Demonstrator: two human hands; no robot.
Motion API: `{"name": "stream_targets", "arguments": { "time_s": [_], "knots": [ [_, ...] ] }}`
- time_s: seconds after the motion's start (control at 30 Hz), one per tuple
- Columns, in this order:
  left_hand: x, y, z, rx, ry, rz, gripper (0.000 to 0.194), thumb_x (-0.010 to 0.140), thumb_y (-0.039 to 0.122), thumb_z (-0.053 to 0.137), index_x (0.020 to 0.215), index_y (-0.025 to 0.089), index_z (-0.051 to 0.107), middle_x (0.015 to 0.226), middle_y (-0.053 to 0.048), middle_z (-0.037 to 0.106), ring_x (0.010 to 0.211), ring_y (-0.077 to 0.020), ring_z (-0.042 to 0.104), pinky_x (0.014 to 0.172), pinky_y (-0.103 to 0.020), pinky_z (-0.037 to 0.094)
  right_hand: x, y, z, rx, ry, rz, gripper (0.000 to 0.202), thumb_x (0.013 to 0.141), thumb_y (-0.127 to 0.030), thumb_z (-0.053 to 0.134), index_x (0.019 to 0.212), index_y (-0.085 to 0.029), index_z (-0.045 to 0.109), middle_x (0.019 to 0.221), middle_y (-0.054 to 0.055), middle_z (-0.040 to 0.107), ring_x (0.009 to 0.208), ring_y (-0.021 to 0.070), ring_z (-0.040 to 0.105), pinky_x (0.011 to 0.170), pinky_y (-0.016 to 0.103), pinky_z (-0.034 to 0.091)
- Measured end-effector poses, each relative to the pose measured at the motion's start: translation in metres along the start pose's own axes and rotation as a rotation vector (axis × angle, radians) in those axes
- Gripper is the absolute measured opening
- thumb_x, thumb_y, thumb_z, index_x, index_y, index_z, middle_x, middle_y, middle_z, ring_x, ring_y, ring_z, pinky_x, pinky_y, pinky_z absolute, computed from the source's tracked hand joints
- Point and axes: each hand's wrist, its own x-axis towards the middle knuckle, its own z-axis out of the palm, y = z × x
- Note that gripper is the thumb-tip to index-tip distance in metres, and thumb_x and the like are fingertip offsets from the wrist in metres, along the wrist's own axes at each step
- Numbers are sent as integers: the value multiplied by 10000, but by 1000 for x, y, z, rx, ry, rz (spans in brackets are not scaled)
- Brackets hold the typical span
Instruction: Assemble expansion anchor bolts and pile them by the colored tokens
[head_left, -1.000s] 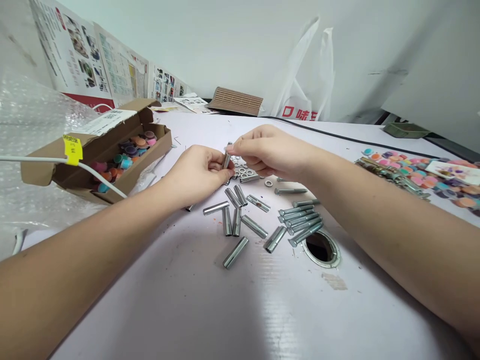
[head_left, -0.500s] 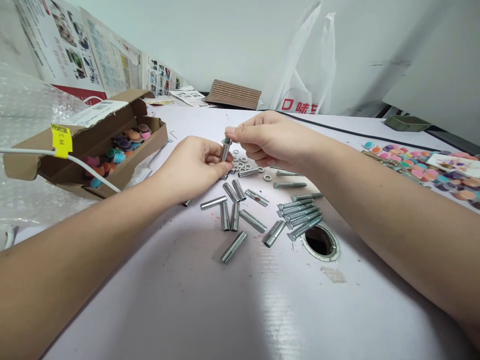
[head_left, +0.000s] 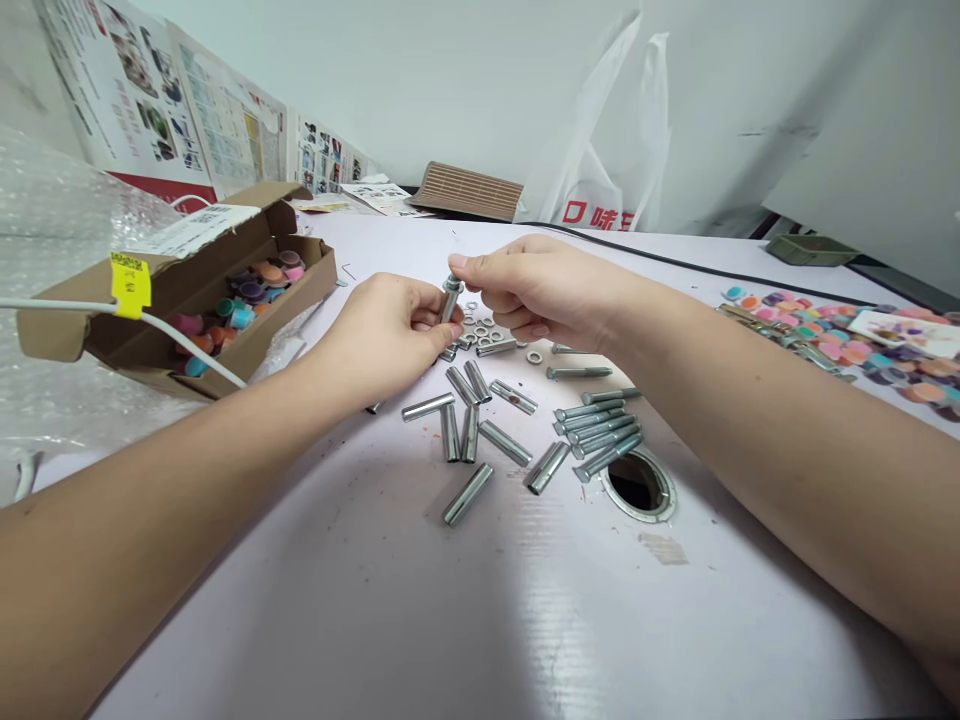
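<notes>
Between thumb and fingers, my left hand (head_left: 401,320) grips a metal sleeve (head_left: 450,304), held close to upright. A bolt's head with a washer shows at the sleeve's top, and my right hand (head_left: 525,283) pinches that bolt (head_left: 454,280). Just beyond and below the hands lie several small washers (head_left: 481,332). Nearer the camera several loose metal sleeves (head_left: 468,494) are scattered on the white table (head_left: 337,600). Several bolts (head_left: 600,430) lie in a group below my right wrist.
An open cardboard box (head_left: 300,275) of colourful caps stands at left beside bubble wrap (head_left: 60,220), a white cable (head_left: 180,340) crossing it. A round table hole (head_left: 670,500) lies by the bolts. More colourful pieces (head_left: 847,345) spread at right; a plastic bag (head_left: 645,150) is behind.
The bolt has gone slightly lower into the sleeve, with both hands still on the parts. The view has shifted a little.
</notes>
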Motion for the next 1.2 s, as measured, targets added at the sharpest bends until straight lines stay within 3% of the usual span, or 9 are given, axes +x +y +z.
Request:
{"name": "stream_targets", "arguments": {
  "time_s": [0.2,0.33,0.43,0.5,0.6,0.77,0.9,1.07,1.2],
  "knots": [
    [0,0,0,26,-25,-8,140,803,322,653,748,199,692,598,31,535,572,-128,473,585,-277,327,0,0,4,-318,188,-46,379,896,-566,614,828,-211,498,568,-39,352,512,111,327,485,263,317],
    [0,2,1,17,-27,-10,126,815,291,637,748,196,686,594,33,524,564,-121,448,585,-278,305,3,-1,9,-521,383,-159,300,915,-403,612,1126,-191,580,688,-2,545,621,132,529,587,253,398],
    [0,2,1,13,-34,-20,117,816,279,634,748,196,679,589,35,524,557,-120,436,579,-282,296,6,2,9,-646,349,-320,199,931,-316,556,994,-167,671,818,39,663,711,140,606,648,257,418],
    [0,2,2,20,-42,-27,128,816,286,640,722,200,660,565,40,489,538,-116,404,562,-284,282,7,5,8,-706,339,-405,233,939,-316,532,936,-159,704,814,44,691,709,143,613,667,269,414],
    [0,1,3,28,-26,-12,164,817,304,648,692,200,635,550,41,455,532,-115,381,548,-287,271,7,9,8,-763,347,-428,251,944,-344,538,967,-167,715,826,42,708,735,157,622,686,278,405],
    [-1,1,1,-37,10,-4,142,814,302,663,724,192,671,573,30,506,538,-110,404,559,-281,304,3,1,12,-692,357,-285,275,975,-401,507,1003,-177,662,767,32,641,728,155,605,632,250,390],
    [-1,-2,3,-89,33,11,140,812,319,682,757,194,713,598,19,560,556,-112,433,553,-278,328,1,-2,12,-656,458,-237,246,989,-200,388,1099,-178,607,828,21,611,776,142,600,652,233,391],
    [0,1,5,-92,71,-3,82,783,261,704,790,187,740,629,7,604,661,-144,555,637,-265,432,-3,0,11,-706,431,-242,412,902,-40,425,1263,-172,575,1022,30,622,840,127,576,684,226,397],
    [-2,8,3,-113,64,-35,56,768,251,716,796,209,742,649,9,624,736,-179,621,679,-269,471,-4,-11,13,-530,490,-272,338,861,-41,468,1102,-172,665,827,11,572,634,82,462,514,210,309]
  ]
}}
